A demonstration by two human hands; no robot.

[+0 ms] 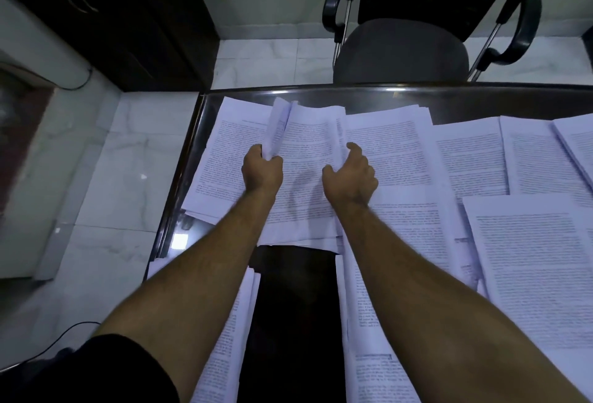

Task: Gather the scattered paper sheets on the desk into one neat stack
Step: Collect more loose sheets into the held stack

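Many printed sheets cover a dark glossy desk on a pale marble floor. Beyond the far edge stands a chair; a dark cabinet sits left. Left hand grips a buckled sheaf at its left edge; right hand, fingers curled, pinches the right edge.

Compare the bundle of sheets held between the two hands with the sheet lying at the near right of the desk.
The bundle of sheets is bowed, its left edge curled up in the left hand and the right hand gripping its other edge; the near-right sheet lies flat, untouched. Both are white pages of printed text.
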